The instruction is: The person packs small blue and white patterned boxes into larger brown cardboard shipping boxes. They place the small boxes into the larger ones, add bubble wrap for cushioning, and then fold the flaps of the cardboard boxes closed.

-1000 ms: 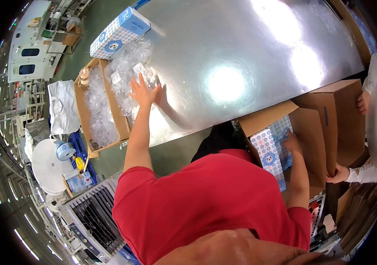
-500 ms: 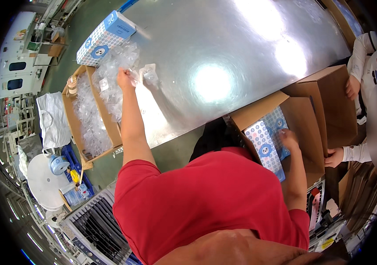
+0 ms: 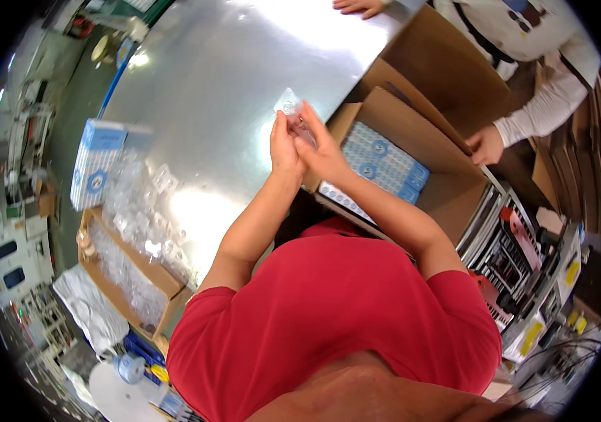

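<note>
My left hand point(image 3: 286, 146) and my right hand point(image 3: 324, 155) are together above the metal table, near its right edge. A small clear plastic piece point(image 3: 288, 102) sticks out past their fingertips, closed between both hands. Just right of my right hand stands an open cardboard carton point(image 3: 430, 137). Inside it lie blue-and-white patterned boxes point(image 3: 382, 163). Under my right forearm shows the pale edge of another box point(image 3: 346, 198), partly hidden.
Loose clear plastic pieces point(image 3: 135, 204) lie piled at the table's left, beside a patterned box point(image 3: 96, 163). A cardboard box point(image 3: 167, 281) of similar pieces adjoins them. A co-worker's hand point(image 3: 487, 146) touches the carton side; another hand point(image 3: 359, 7) rests at the far table edge.
My left hand has moved right from the plastic pile with a clear piece. My right hand has left the boxes in the carton and met it. The view has turned.
</note>
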A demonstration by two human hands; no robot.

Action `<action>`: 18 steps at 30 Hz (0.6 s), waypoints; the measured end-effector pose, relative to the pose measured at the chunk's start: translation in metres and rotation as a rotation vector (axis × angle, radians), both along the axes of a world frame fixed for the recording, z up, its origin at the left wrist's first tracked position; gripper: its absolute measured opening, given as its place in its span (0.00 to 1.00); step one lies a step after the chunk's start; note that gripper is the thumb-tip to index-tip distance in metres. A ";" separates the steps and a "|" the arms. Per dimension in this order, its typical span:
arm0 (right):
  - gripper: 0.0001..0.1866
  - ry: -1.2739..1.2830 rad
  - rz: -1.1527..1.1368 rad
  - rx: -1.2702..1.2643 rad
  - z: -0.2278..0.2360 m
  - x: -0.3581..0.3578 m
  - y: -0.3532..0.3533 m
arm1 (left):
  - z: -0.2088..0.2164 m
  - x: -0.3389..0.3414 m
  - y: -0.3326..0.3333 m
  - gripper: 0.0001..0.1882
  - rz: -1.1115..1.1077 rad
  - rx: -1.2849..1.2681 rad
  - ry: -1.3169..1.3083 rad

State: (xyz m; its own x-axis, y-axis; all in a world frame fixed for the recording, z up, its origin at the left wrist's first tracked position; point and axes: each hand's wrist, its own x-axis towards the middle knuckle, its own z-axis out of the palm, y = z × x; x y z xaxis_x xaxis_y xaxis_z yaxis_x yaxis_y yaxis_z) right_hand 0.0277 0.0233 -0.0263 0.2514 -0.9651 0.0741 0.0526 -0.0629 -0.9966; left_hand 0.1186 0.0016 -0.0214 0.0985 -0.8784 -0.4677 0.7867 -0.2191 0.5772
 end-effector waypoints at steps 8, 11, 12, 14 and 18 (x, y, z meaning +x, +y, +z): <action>0.28 -0.920 -0.110 0.666 -0.111 -0.143 0.001 | -0.067 -0.066 -0.015 0.16 -0.325 0.108 0.119; 0.28 -0.938 -0.147 0.694 -0.130 -0.160 0.008 | -0.077 -0.047 -0.023 0.18 -0.322 0.094 -0.061; 0.28 -0.931 -0.138 0.716 -0.137 -0.162 0.010 | -0.077 -0.034 -0.023 0.18 -0.325 0.068 -0.133; 0.29 -0.919 -0.115 0.761 -0.166 -0.167 0.012 | -0.075 -0.002 -0.020 0.17 -0.252 0.055 -0.293; 0.32 -0.566 -0.177 0.720 -0.237 -0.154 0.012 | -0.082 0.098 -0.008 0.17 -0.127 0.018 -0.651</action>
